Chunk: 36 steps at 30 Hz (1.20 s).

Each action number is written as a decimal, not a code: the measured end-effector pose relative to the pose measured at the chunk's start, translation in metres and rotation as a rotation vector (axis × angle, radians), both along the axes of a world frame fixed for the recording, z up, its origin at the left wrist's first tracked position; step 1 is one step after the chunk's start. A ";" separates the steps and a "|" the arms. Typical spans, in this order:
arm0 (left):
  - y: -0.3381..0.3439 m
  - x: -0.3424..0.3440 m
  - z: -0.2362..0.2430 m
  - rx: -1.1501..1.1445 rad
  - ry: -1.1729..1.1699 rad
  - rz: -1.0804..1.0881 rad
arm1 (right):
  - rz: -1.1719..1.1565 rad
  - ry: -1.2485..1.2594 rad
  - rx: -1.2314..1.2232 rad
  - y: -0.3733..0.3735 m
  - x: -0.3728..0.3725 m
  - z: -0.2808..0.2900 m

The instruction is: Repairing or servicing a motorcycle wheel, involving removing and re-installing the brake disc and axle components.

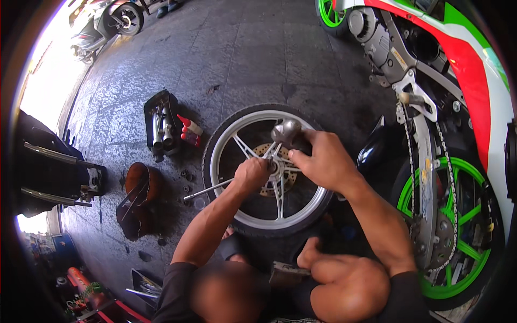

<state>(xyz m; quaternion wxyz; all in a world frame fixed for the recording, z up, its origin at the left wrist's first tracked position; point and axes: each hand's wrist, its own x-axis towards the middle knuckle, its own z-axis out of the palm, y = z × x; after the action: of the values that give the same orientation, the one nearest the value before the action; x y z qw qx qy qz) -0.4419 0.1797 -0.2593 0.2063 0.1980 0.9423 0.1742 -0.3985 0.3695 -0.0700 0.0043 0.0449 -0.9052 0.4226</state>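
Note:
My left hand (pixel 252 174) is closed at the hub of a motorcycle wheel (pixel 237 214) lying flat on the floor. A long metal rod (pixel 207 191) sticks out past my left wrist, in line with the fist, which appears wrapped round it. A dark round end (pixel 272 166) shows by my fist at the hub. In my right hand (pixel 326 156) is a hammer, its rounded silver head (pixel 286 131) above the spokes. The hammer's handle is mostly hidden by my fingers. A brake disc (pixel 291 180) shows under the spokes.
A motorcycle (pixel 425 134) with green wheels stands close on my right. Left of the wheel are a tray of metal tubes (pixel 162 126), a red-and-white bottle (pixel 189 131) and a brown container (pixel 142 183). Loose metal parts (pixel 186 177) lie nearby. A scooter (pixel 110 24) is parked far left.

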 end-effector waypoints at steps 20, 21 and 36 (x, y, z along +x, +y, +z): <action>-0.098 0.081 0.026 0.325 0.182 0.553 | -0.447 -0.108 0.114 0.065 0.167 -0.185; -0.117 0.099 0.020 0.329 0.231 0.619 | -0.539 -0.270 0.128 0.068 0.192 -0.190; -0.109 0.290 0.158 -0.053 -0.423 0.361 | -0.271 -0.167 0.563 0.052 0.317 -0.162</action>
<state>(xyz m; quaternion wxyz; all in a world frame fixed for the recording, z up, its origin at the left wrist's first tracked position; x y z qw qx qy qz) -0.1522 0.0703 -0.1015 0.3693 -0.0193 0.9024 0.2211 -0.0812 0.4215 -0.2319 -0.0262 -0.1114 -0.9815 0.1535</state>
